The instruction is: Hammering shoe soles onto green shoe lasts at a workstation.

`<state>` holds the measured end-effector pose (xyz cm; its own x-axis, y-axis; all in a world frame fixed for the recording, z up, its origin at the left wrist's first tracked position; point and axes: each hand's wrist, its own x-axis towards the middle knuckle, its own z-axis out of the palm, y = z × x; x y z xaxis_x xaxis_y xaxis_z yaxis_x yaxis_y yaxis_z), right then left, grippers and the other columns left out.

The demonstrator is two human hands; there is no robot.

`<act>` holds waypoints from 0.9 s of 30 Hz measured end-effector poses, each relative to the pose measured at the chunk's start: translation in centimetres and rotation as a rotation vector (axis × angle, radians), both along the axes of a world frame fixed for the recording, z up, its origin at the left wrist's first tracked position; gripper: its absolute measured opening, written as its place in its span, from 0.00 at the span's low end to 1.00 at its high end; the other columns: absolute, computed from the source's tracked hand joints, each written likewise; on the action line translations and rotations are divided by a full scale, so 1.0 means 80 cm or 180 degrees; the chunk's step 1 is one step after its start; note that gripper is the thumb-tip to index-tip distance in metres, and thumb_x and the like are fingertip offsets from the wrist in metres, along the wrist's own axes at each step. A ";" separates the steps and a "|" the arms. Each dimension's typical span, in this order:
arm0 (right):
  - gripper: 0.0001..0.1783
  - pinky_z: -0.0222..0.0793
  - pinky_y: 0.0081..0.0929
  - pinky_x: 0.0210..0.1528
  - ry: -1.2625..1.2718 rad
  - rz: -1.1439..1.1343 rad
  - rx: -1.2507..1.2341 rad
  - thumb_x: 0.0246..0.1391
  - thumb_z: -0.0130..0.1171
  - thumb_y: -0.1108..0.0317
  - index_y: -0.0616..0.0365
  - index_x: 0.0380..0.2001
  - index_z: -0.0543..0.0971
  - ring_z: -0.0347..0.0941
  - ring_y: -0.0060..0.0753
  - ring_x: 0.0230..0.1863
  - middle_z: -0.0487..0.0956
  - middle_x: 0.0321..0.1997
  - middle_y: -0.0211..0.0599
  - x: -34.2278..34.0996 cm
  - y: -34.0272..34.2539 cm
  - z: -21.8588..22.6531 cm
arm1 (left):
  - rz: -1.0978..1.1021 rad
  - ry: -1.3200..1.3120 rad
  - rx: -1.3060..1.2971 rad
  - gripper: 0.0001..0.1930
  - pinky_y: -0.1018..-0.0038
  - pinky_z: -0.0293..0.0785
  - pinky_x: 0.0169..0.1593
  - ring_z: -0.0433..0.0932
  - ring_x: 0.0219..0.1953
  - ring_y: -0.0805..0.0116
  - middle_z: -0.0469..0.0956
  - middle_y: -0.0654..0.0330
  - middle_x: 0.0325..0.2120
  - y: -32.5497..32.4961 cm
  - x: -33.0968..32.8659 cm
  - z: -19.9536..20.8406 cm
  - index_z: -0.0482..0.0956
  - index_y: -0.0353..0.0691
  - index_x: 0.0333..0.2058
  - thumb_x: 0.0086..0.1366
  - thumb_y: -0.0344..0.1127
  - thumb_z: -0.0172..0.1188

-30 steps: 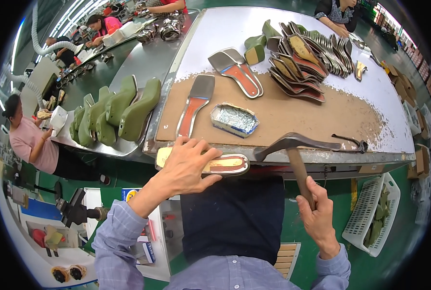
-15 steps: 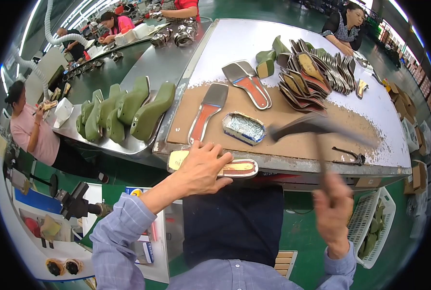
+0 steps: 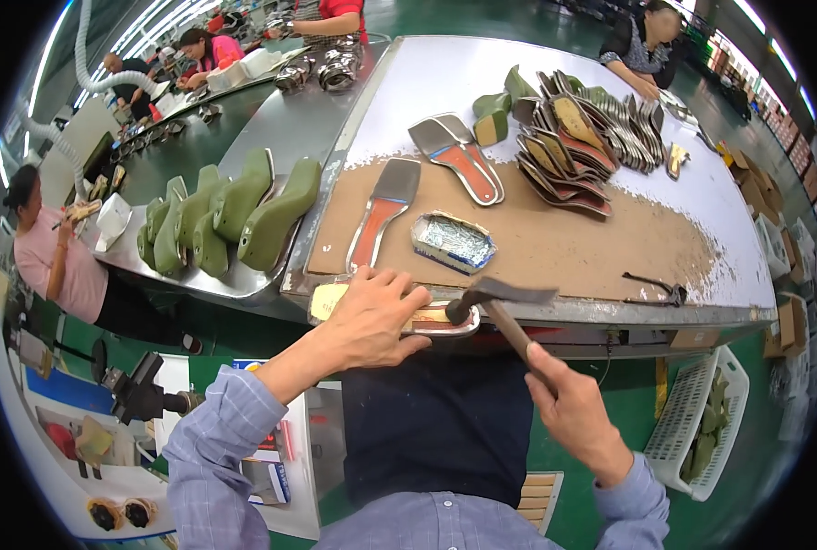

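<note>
My left hand [image 3: 372, 316] presses flat on a shoe insole [image 3: 436, 321] with a metal-edged sole plate, lying at the near edge of the brown cardboard work mat [image 3: 564, 247]. My right hand [image 3: 578, 412] grips the wooden handle of a hammer [image 3: 500, 302]. The hammer's dark metal head rests on the insole just right of my left fingers.
On the mat lie another insole with an orange centre [image 3: 381, 215], a small foil tray [image 3: 452, 241] and a dark metal tool [image 3: 656, 289]. A stack of insoles [image 3: 573, 137] sits farther back. Green shoe lasts [image 3: 234, 215] fill a tray to the left. Other people work around the tables.
The hammer swung up above the mat, then came down; its head now sits on the insole. My left hand stayed on the insole.
</note>
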<state>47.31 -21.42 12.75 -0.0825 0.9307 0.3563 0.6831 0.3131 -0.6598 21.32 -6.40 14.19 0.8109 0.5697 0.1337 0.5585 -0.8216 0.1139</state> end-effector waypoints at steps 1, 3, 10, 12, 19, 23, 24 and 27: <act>0.24 0.71 0.30 0.27 -0.0118 -0.0017 -0.0132 0.53 0.62 0.76 0.51 0.54 0.74 0.76 0.41 0.24 0.78 0.28 0.48 0.000 0.008 0.015 | 0.0036 0.0009 0.0028 0.24 0.62 0.63 0.47 0.73 0.42 0.58 0.73 0.56 0.36 0.001 -0.006 0.001 0.73 0.42 0.43 0.53 0.52 0.64; 0.24 0.71 0.30 0.27 -0.0595 -0.0106 -0.0282 0.53 0.62 0.75 0.51 0.54 0.74 0.77 0.41 0.25 0.78 0.30 0.49 0.011 0.011 0.031 | 0.0012 0.0065 -0.0016 0.24 0.62 0.63 0.47 0.73 0.42 0.58 0.73 0.56 0.36 0.001 -0.004 -0.003 0.73 0.42 0.43 0.54 0.52 0.64; 0.22 0.64 0.35 0.19 0.0147 -0.0244 0.0712 0.53 0.62 0.71 0.47 0.53 0.76 0.69 0.41 0.17 0.70 0.18 0.38 0.039 0.022 0.012 | -0.0091 0.0324 -0.0189 0.33 0.63 0.69 0.44 0.77 0.40 0.57 0.76 0.55 0.34 0.003 0.010 -0.007 0.68 0.39 0.53 0.51 0.50 0.66; 0.23 0.66 0.35 0.21 -0.1130 -0.0613 0.0864 0.53 0.60 0.73 0.45 0.54 0.75 0.70 0.42 0.20 0.72 0.22 0.40 0.050 0.038 0.012 | 0.0173 0.0867 -0.0315 0.37 0.62 0.72 0.41 0.79 0.38 0.54 0.77 0.55 0.34 0.007 0.032 0.013 0.65 0.40 0.57 0.49 0.48 0.67; 0.24 0.67 0.38 0.38 -0.2361 -0.1586 0.0360 0.52 0.59 0.71 0.47 0.55 0.73 0.71 0.43 0.36 0.76 0.36 0.37 0.132 0.068 -0.048 | 0.1325 -0.2998 -0.1073 0.34 0.67 0.76 0.43 0.79 0.39 0.61 0.79 0.55 0.37 0.037 -0.067 0.089 0.69 0.40 0.51 0.46 0.41 0.73; 0.23 0.64 0.38 0.43 -0.2037 -0.1325 0.0302 0.52 0.58 0.73 0.54 0.53 0.73 0.69 0.43 0.42 0.75 0.41 0.38 0.121 0.098 -0.078 | 0.2304 -0.3067 -0.0158 0.25 0.68 0.75 0.42 0.80 0.38 0.62 0.80 0.53 0.33 0.048 -0.149 0.005 0.75 0.37 0.40 0.47 0.40 0.75; 0.23 0.64 0.38 0.43 -0.2062 -0.1331 0.0310 0.52 0.58 0.73 0.54 0.53 0.73 0.69 0.43 0.42 0.75 0.41 0.38 0.119 0.098 -0.082 | 0.2732 -0.2472 0.0249 0.22 0.66 0.75 0.41 0.80 0.36 0.61 0.80 0.52 0.32 0.050 -0.155 -0.022 0.76 0.36 0.36 0.47 0.42 0.74; 0.22 0.65 0.39 0.47 -0.1808 -0.1436 0.0196 0.52 0.58 0.74 0.57 0.52 0.73 0.69 0.45 0.45 0.74 0.43 0.42 0.125 0.093 -0.084 | 0.3858 -0.1728 -0.0002 0.24 0.58 0.71 0.39 0.77 0.36 0.49 0.79 0.51 0.33 0.077 -0.133 -0.047 0.75 0.37 0.35 0.45 0.46 0.73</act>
